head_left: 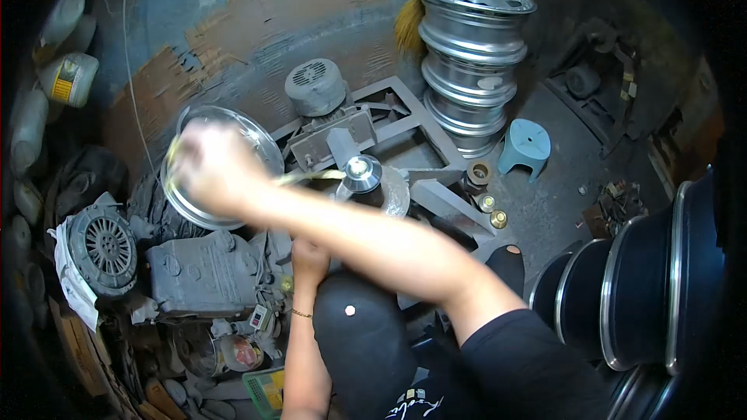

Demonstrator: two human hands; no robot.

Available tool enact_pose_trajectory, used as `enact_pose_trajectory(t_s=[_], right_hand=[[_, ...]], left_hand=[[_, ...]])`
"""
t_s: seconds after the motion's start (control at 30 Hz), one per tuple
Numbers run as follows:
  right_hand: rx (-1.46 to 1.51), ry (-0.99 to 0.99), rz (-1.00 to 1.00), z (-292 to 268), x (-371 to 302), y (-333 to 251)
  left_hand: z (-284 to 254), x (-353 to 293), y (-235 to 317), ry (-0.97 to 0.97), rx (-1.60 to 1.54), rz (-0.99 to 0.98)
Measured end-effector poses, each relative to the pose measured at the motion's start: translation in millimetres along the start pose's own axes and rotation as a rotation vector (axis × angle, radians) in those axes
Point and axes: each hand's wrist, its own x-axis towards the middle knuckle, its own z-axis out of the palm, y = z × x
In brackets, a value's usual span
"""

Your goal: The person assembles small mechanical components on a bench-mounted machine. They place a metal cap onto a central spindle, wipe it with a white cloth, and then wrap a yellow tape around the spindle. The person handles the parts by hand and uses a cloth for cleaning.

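My right hand [210, 163] reaches far across to the left and is smeared by motion. It is over a shiny silver wheel rim [268, 144], covering much of it. Yellowish edges show beside the hand, but I cannot make out what they belong to. A thin yellowish strip [315, 176] runs from near my right wrist to a round polished metal hub [362, 173] on the machine. My left hand [310, 258] is low in the middle, its fingers hidden behind my right forearm.
A grey motor [315, 85] sits on a metal frame [432, 128]. Stacked silver rims [475, 62] stand behind a light blue stool [525, 144]. Large black rims [642, 288] are close at right. A dusty grey housing [202, 272] and finned round part [101, 249] lie left.
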Motion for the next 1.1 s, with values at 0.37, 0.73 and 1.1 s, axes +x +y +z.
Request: enact_pose_trajectory(t_s=[0.37,0.73,1.1], right_hand=[[0.214,-0.361,0.219,-151,-184,-69],[0.016,0.885,0.559,-352,-282,-3],[-0.300,0.392,0.108,-272,-238,-69]], left_hand=[[-9,-5,4,-0.069,-0.331,-0.500],[-6,3,23,-0.111,-0.331,-0.436],[18,24,206,-0.556,-0.841,-0.087]])
